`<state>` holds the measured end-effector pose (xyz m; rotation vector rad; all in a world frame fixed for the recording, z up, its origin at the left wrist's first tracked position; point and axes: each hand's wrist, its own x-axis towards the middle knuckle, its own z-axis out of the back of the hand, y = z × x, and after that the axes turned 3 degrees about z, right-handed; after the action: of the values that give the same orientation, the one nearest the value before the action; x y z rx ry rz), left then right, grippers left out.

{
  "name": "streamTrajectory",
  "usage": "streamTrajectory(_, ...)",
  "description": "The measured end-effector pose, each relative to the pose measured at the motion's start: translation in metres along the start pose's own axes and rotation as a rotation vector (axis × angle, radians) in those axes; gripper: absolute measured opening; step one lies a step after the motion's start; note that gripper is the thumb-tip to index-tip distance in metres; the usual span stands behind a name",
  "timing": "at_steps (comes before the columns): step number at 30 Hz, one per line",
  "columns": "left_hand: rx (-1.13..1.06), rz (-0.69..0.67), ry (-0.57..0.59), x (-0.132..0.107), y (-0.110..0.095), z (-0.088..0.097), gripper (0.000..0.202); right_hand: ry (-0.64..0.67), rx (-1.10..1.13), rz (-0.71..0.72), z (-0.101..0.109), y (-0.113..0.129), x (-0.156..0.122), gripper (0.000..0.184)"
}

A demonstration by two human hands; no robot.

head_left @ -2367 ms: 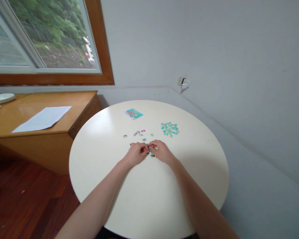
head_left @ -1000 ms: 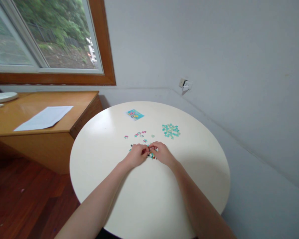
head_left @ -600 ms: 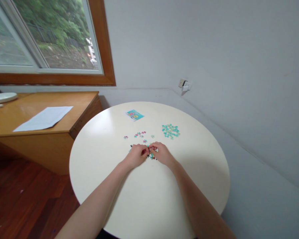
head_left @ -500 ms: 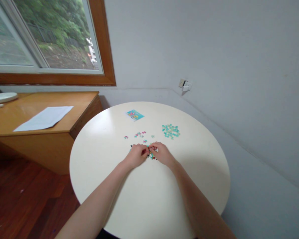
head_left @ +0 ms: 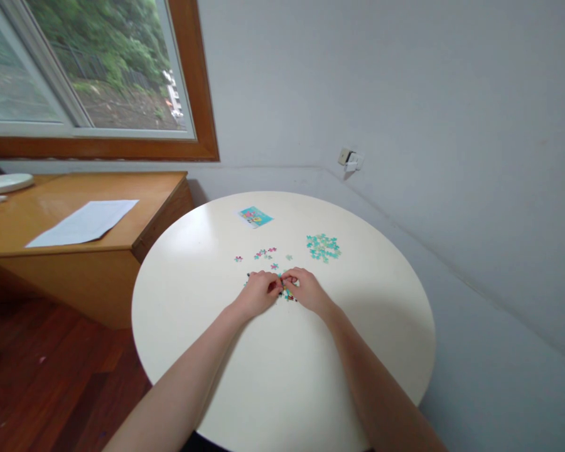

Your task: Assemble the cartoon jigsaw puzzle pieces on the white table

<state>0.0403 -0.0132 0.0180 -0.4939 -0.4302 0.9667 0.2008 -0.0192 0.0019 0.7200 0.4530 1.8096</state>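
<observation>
Over the middle of the white round table (head_left: 273,376), my left hand (head_left: 262,293) and my right hand (head_left: 307,290) meet at the fingertips. Both are closed in a pinch, with a small jigsaw puzzle piece (head_left: 282,283) between them, largely covered by the fingers. Directly beneath lies a small heap of mixed-colour puzzle pieces (head_left: 288,295), partly hidden by my hands. Just beyond them are several loose pink and teal pieces (head_left: 263,253). A larger group of teal and pale green pieces (head_left: 322,248) lies farther right.
At the table's far side lies a colourful picture card (head_left: 255,217). To the left stands a wooden desk (head_left: 160,188) bearing a white paper sheet (head_left: 85,223). A wall socket with a plug (head_left: 351,159) sits behind the table, and a window (head_left: 113,75) is at upper left.
Almost nothing differs. My hands stay together over the heap, with only a very slight shift of the fingers and of the view.
</observation>
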Motion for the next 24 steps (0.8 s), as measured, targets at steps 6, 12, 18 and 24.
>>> streamTrajectory(6, -0.008, -0.004, 0.014, -0.0004, -0.002, 0.0022, 0.017, -0.004, -0.017, 0.003, -0.0015, -0.0017, 0.0002, 0.019)
streamTrajectory(12, -0.014, -0.015, 0.009, 0.0004, -0.0026, 0.0024, 0.017, -0.009, -0.027, 0.023, -0.0007, -0.0005, -0.0002, 0.019)
streamTrajectory(18, 0.019, -0.036, 0.037, 0.0001, -0.0023, 0.0025, 0.017, 0.022, -0.064, 0.002, 0.0001, 0.0009, 0.0009, 0.018)
streamTrajectory(24, 0.031, -0.062, 0.068, 0.0022, -0.0024, 0.0009, 0.017, 0.066, -0.099, 0.063, -0.0015, -0.0006, 0.0027, 0.021)
